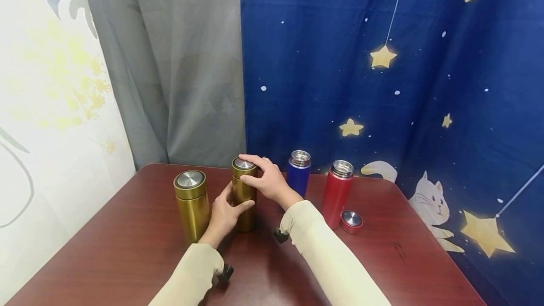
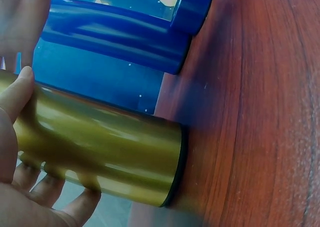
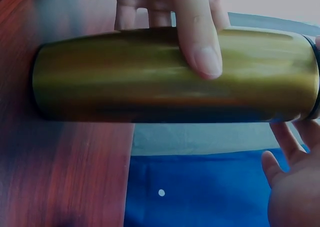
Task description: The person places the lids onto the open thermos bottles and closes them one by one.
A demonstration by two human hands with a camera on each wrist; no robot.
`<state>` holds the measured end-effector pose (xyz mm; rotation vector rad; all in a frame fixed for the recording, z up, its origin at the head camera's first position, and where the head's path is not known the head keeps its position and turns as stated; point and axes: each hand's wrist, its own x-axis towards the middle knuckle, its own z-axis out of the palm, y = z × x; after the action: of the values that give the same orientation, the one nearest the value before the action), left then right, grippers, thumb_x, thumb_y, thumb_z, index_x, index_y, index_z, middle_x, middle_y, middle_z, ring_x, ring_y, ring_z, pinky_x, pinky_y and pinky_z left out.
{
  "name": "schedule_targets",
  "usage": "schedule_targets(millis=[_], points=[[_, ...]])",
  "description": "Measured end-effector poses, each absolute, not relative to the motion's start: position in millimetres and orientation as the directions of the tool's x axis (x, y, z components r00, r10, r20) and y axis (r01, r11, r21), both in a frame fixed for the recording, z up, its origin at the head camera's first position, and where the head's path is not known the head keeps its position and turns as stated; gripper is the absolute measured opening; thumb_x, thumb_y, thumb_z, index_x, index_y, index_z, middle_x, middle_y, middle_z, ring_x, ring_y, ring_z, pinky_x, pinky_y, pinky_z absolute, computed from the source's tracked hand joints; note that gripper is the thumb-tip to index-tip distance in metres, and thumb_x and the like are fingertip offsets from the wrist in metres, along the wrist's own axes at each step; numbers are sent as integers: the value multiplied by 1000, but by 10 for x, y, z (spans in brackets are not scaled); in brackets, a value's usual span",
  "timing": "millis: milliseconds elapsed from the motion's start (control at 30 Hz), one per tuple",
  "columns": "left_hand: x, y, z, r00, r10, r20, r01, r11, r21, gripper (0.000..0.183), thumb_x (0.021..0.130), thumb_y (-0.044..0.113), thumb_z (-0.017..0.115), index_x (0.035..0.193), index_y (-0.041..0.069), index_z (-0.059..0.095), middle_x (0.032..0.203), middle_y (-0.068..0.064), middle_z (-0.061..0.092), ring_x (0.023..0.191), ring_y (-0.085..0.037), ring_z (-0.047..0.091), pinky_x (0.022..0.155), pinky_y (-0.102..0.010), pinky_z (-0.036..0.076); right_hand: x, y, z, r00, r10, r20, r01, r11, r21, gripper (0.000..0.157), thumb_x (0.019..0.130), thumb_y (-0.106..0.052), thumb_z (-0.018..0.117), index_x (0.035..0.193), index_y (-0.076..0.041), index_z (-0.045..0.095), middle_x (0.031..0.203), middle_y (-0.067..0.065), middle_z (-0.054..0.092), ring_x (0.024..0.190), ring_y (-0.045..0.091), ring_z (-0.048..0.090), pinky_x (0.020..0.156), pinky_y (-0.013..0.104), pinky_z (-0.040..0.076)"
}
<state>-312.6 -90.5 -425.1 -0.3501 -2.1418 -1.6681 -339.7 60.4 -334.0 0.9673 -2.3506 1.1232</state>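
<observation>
A gold thermos flask [image 1: 244,190] stands upright on the table, its steel-topped lid [image 1: 244,163] seated on it. My left hand [image 1: 224,211] grips the flask's body low down, with the thumb across the near side and the fingers behind, as the right wrist view also shows. At the top, my right hand [image 1: 267,178] holds the lid, thumb on its near side and fingers reaching over and behind it. Part of the right hand's fingers is hidden behind the flask. Close to the left of my left hand, a second gold thermos flask [image 1: 193,207] stands with its lid on.
To the right stand a lidless blue flask [image 1: 299,174] and a lidless red flask [image 1: 337,192]. A red lid [image 1: 351,221] lies beside the red one. In the left wrist view, a blue lid [image 2: 193,9] is by the blue flask. Curtains [image 1: 323,84] hang behind the table [image 1: 127,249].
</observation>
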Motion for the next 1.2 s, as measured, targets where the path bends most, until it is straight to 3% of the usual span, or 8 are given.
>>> schedule_targets(millis=[167, 400, 567, 867, 1200], points=[[-3118, -915, -4239, -890, -43, 455, 429, 265, 864, 73, 64, 34, 74, 127, 23, 39, 116, 3, 51, 102, -13, 50, 85, -34, 41, -3412, 571, -3372, -701, -372, 609, -706, 479, -522, 51, 70, -50, 63, 118, -42, 48, 106, -16, 53, 91, 7, 44, 74, 33, 43], [-3118, -911, -4255, -887, -45, 460, 431, 280, 858, 72, 64, 33, 75, 127, 24, 40, 114, 3, 52, 101, -14, 51, 84, -34, 42, -3392, 555, -3396, -695, -329, 640, -696, 532, -482, 53, 68, -52, 64, 117, -41, 50, 100, -11, 55, 86, 7, 42, 68, 25, 40], [-3132, -896, -4260, -884, -60, 463, 429, 287, 857, 71, 64, 33, 75, 126, 25, 41, 113, 3, 53, 99, -14, 52, 83, -34, 42, -3383, 528, -3399, -686, -278, 673, -680, 573, -457, 52, 65, -55, 64, 114, -43, 52, 92, -14, 55, 80, 4, 39, 64, 25, 37], [-3112, -847, -4272, -857, -135, 497, 422, 368, 828, 73, 61, 39, 75, 125, 26, 42, 112, 1, 55, 95, -15, 54, 79, -33, 45, -3347, 443, -3436, -607, -184, 773, -675, 633, -379, 53, 62, -53, 68, 111, -35, 58, 85, -13, 58, 76, 2, 37, 68, 28, 32], [-3090, -800, -4282, -810, -195, 553, 427, 450, 784, 74, 59, 50, 71, 125, 28, 43, 109, 1, 58, 90, -14, 56, 75, -33, 47, -3318, 378, -3449, -546, -102, 832, -656, 669, -348, 51, 61, -54, 69, 107, -34, 61, 80, -13, 60, 74, 2, 37, 67, 27, 29]])
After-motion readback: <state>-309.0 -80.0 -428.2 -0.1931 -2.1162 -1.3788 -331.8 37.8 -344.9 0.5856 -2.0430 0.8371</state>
